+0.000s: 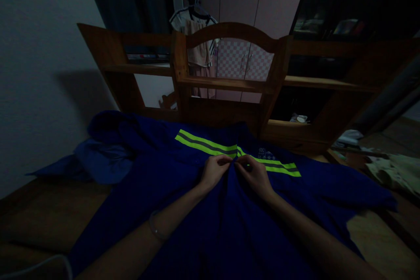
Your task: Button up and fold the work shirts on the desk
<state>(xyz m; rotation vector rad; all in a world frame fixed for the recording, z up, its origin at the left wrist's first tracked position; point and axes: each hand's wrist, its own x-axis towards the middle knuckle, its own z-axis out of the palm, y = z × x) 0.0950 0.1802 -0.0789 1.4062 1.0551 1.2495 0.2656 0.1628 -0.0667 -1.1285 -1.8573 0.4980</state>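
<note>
A dark blue work jacket (170, 170) lies spread out in front of me, its sleeves reaching to both sides. Yellow-green reflective strips (206, 143) with a grey middle band cross its chest, and small pale lettering shows above the right strip. My left hand (215, 170) pinches the jacket's front edge just below the strips. Close beside it, my right hand (254, 173) is closed on the other side of the same front opening. The fingertips almost meet at the centre line. Whatever small fastening may lie between them is hidden.
Behind the jacket stands a wooden shelf unit (226, 82) with open compartments. A white cup-like object (300, 118) sits in its right part. Clothes hang on a rack (197, 43) before a pale wardrobe (243, 8). Light cloth (393, 173) lies at the right.
</note>
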